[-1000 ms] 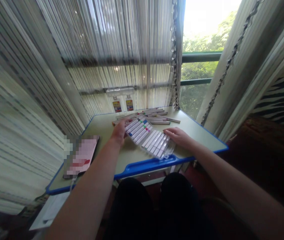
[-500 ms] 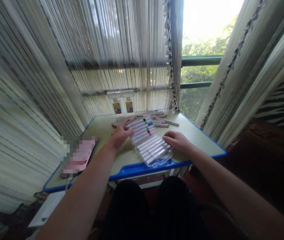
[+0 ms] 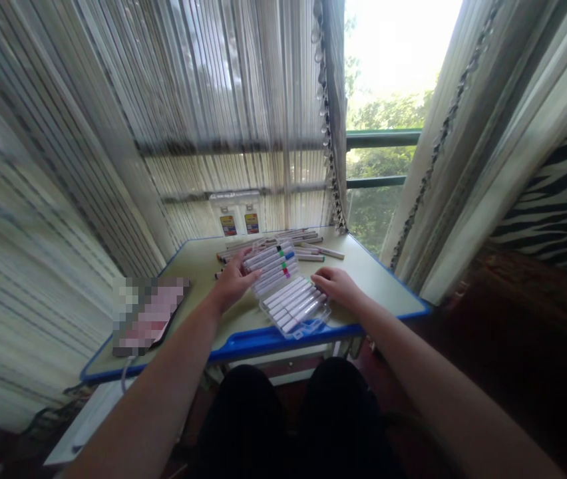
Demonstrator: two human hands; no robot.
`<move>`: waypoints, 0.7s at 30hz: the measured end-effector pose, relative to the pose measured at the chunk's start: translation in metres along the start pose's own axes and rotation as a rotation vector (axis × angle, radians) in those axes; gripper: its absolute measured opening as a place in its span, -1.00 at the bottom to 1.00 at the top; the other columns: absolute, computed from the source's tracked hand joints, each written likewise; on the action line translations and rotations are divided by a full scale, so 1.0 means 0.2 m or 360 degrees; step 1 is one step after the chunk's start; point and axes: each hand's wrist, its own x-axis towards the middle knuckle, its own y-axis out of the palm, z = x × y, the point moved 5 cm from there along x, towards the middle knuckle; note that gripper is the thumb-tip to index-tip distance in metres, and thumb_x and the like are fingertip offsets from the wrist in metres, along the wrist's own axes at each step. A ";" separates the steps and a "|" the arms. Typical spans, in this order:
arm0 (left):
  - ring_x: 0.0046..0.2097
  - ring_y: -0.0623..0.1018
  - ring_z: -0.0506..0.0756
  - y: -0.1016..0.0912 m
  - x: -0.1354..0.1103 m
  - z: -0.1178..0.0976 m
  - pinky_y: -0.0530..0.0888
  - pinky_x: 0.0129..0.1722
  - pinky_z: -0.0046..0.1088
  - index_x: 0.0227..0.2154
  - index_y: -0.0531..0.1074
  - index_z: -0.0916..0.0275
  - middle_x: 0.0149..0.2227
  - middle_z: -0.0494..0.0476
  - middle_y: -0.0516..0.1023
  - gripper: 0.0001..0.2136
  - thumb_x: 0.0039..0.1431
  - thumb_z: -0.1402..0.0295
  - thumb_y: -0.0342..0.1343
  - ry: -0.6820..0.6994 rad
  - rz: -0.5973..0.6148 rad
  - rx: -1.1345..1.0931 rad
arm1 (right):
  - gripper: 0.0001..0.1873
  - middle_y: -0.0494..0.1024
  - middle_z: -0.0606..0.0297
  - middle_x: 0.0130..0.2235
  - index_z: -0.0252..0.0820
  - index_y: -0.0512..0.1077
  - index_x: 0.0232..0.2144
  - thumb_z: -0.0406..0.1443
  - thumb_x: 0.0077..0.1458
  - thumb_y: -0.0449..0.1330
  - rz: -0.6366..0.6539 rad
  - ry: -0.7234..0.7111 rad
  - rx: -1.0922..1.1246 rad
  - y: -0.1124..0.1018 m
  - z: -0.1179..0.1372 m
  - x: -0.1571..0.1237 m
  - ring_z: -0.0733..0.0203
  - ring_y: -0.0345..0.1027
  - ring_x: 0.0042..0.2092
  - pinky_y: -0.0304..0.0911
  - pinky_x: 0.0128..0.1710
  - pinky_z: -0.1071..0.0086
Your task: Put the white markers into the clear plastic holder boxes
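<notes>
An open clear plastic marker case (image 3: 312, 326) rests tilted near the front of the desk, its two halves spread. White markers with coloured ends (image 3: 274, 261) fill the far half; more white markers (image 3: 293, 303) lie side by side in the near half. My left hand (image 3: 233, 283) grips the far half by its left edge, thumb over the markers. At the right side of the near half, my right hand (image 3: 338, 285) has its fingers curled together at the end of a marker. Its fingertips are partly hidden.
Loose markers (image 3: 308, 234) lie piled behind the case. A clear case with two labelled clasps (image 3: 236, 211) stands at the desk's back edge. On the left lies a blurred pink device (image 3: 156, 313) with a cable. Curtains (image 3: 243, 100) surround the desk (image 3: 383, 286).
The view has shifted slightly, so everything sits a little further left and lower. Both hands keep nearly the same places on the case.
</notes>
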 end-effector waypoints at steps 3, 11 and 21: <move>-0.06 0.60 0.17 -0.01 0.01 0.02 0.53 0.00 -0.29 -0.04 0.39 0.23 -0.12 0.14 0.60 -0.42 -0.23 0.42 0.37 -0.0038 -0.0014 -0.0021 | -0.74 0.59 0.27 -0.44 -0.19 0.54 -0.45 -0.20 0.12 0.13 -0.0002 -0.0001 0.0013 0.00 0.00 0.00 0.23 0.39 -0.39 0.19 -0.36 0.41; -0.05 0.58 0.16 0.04 -0.03 -0.02 0.51 0.00 -0.33 -0.10 0.43 0.22 -0.14 0.14 0.59 -0.51 -0.19 0.48 0.33 -0.0009 0.0021 -0.0036 | -0.72 0.57 0.28 -0.46 -0.19 0.52 -0.47 -0.17 0.13 0.11 -0.0019 -0.0003 0.0037 0.01 -0.02 0.00 0.24 0.36 -0.40 0.18 -0.38 0.41; -0.04 0.55 0.15 0.10 -0.10 -0.08 0.43 0.05 -0.41 -0.11 0.54 0.15 -0.06 0.13 0.59 -0.59 -0.11 0.48 0.30 0.0266 0.0133 0.0401 | -0.74 0.56 0.28 -0.41 -0.18 0.49 -0.42 -0.17 0.15 0.09 0.0038 0.0000 0.0125 0.02 -0.04 0.02 0.22 0.37 -0.36 0.21 -0.33 0.40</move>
